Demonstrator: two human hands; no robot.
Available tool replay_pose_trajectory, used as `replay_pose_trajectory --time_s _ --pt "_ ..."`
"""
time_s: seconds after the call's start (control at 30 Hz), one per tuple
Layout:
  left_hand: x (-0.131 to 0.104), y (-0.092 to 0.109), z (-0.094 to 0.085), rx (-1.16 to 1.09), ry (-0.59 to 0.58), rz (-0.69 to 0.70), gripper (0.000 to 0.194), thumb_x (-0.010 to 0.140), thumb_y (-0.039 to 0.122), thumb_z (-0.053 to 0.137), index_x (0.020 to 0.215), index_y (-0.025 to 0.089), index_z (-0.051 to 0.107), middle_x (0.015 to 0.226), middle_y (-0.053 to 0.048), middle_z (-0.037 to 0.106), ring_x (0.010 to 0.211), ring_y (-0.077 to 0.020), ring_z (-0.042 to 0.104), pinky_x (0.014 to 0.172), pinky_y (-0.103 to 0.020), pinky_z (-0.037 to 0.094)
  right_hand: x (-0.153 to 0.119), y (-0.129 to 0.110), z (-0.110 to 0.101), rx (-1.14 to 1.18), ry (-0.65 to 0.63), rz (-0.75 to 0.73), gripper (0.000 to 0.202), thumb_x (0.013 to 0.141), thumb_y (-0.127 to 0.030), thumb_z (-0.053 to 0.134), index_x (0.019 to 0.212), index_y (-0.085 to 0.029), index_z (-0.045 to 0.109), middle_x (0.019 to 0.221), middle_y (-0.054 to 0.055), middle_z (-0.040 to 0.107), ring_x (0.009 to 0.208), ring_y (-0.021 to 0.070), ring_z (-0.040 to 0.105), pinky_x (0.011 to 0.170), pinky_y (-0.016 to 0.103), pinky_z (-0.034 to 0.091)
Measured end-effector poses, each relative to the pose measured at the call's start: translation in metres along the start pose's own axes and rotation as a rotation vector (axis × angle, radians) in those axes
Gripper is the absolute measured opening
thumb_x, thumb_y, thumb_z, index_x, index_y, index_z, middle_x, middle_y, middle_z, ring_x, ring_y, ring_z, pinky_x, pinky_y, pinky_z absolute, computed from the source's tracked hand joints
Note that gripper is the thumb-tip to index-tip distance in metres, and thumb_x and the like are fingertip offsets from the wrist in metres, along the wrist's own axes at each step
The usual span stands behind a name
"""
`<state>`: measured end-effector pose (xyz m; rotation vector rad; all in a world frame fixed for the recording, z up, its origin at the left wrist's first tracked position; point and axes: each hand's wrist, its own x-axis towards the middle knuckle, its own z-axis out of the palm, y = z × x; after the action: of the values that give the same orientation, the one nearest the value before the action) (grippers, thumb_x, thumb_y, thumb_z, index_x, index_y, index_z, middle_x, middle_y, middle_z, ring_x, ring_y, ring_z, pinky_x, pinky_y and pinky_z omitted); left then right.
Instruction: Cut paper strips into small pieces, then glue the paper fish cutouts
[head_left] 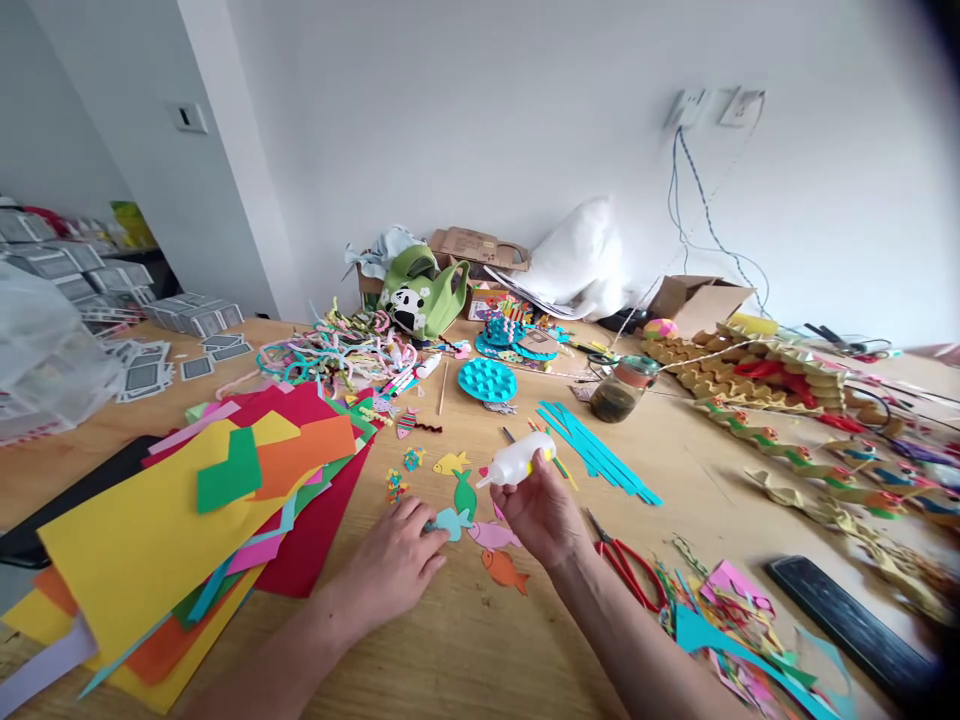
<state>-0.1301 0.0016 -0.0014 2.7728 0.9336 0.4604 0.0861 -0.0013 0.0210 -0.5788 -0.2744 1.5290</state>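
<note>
My right hand (546,508) is wrapped round a white glue bottle (519,460), tilted with its nozzle down to the left. My left hand (397,555) rests low over the table, its fingertips at the left end of a light blue paper fish (453,523); whether they pinch it is hard to tell. Around it lie a green fish (464,494), a yellow fish (451,463), a pink fish (493,535) and an orange fish (505,571). Small coloured bits (395,485) lie just beyond my left hand.
Coloured paper sheets (150,510) are piled at left. Red-handled scissors (634,572), paper scraps (739,610) and a black phone (847,625) lie at right. Farther back are blue strips (596,452), a glass jar (616,392) and a blue scalloped disc (487,381).
</note>
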Motion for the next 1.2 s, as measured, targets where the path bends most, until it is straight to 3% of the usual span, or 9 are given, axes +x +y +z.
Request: replay_pose_trajectory --time_s 0.13,0.3,0.63,0.87,1.2 --pt "-0.001 0.0 0.002 -0.002 0.022 0.004 0.014 0.088 0.021 0.055 0.097 0.021 0.065 0.097 -0.006 0.058 0.102 -0.0224 0.05 0.092 -0.041 0.046 0.008 0.015 0.006 0.013 -0.012 -0.015 0.029 0.063 -0.031 0.086 0.081 -0.02 0.067 0.073 -0.002 0.072 0.05 0.0078 0.059 0.064 0.025 0.057" --pt "-0.001 -0.001 0.004 -0.005 0.033 0.003 0.012 0.088 0.02 0.054 0.091 0.02 0.066 0.097 -0.006 0.059 0.101 -0.0223 0.05 0.091 -0.041 0.046 0.011 0.028 -0.003 -0.065 -0.006 -0.069 0.027 0.062 -0.02 0.086 0.08 -0.019 0.065 0.08 0.0 0.072 0.061 0.0113 0.064 0.064 0.024 0.056" --pt "-0.002 -0.004 0.003 -0.017 0.014 0.012 0.013 0.089 0.02 0.054 0.091 0.021 0.066 0.101 -0.006 0.061 0.103 -0.0221 0.05 0.091 -0.04 0.047 0.012 0.035 -0.014 -0.304 0.252 -0.415 0.032 0.063 -0.035 0.085 0.079 -0.018 0.063 0.068 -0.002 0.065 0.056 0.0112 0.06 0.05 0.021 0.051" --pt "-0.002 -0.004 -0.001 0.006 0.013 0.037 0.016 0.09 0.02 0.052 0.093 0.02 0.067 0.098 -0.006 0.063 0.102 -0.0223 0.051 0.091 -0.041 0.048 0.012 0.034 -0.021 -0.402 0.296 -0.46 0.03 0.068 -0.04 0.08 0.079 -0.019 0.061 0.068 -0.001 0.065 0.055 0.0115 0.06 0.049 0.021 0.047" --pt "-0.002 -0.007 -0.005 -0.003 0.02 0.044 0.015 0.09 0.02 0.052 0.087 0.02 0.067 0.094 -0.006 0.065 0.102 -0.0223 0.051 0.091 -0.04 0.047 0.009 0.028 -0.002 -0.428 0.289 -0.482 0.034 0.064 -0.039 0.083 0.08 -0.019 0.062 0.073 -0.001 0.065 0.062 0.0129 0.06 0.056 0.025 0.052"
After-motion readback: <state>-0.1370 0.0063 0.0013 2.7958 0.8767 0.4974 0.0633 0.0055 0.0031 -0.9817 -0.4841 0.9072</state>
